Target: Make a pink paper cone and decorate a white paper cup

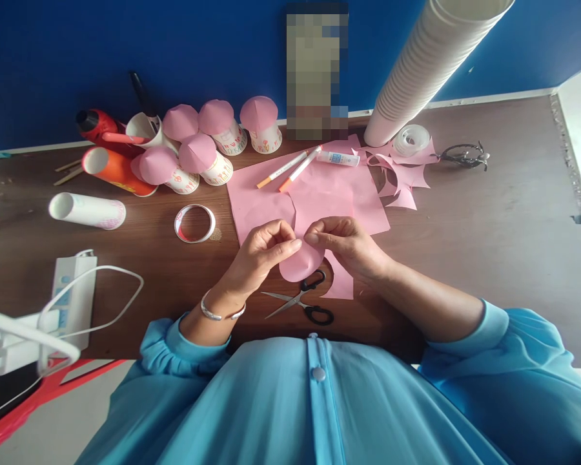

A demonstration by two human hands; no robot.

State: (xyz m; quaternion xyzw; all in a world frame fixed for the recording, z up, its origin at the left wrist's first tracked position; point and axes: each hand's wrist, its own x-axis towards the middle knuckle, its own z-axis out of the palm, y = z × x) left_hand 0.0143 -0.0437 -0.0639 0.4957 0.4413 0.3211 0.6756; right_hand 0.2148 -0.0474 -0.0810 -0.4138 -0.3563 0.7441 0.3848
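Both hands meet over the middle of the brown table [489, 219]. My left hand [264, 248] and my right hand [341, 242] each pinch the top edge of a round pink paper piece [300, 263], fingers closed on it. Beneath them lie pink paper sheets [319, 190]. Black-handled scissors [303, 300] rest on the table just below the paper piece, blades pointing left.
Several paper cups with pink paper caps [213, 145] stand at the back left, beside a glue gun [99, 126] and tubes. Tape rolls [194, 223], markers [290, 168], a glue stick [337, 157], pink scraps [399, 177], a tall cup stack [430, 58] and a power strip [72, 294] surround them.
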